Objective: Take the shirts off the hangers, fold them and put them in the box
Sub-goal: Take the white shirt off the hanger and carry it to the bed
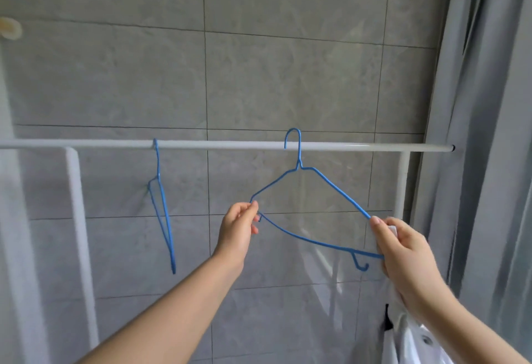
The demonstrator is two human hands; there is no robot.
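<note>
A bare blue wire hanger (305, 237) is held up in front of the white rail (230, 145), its hook just above the rail. My left hand (237, 228) pinches the hanger's left end. My right hand (403, 254) grips its right end together with a bit of white fabric. A white shirt (414, 340) hangs down below my right hand at the lower right edge. A second bare blue hanger (162, 205) hangs edge-on from the rail to the left. The box is not in view.
The white clothes rack has an upright post at left (79, 219) and another at right (401, 185). A grey tiled wall is close behind. A grey curtain (489, 133) hangs along the right side.
</note>
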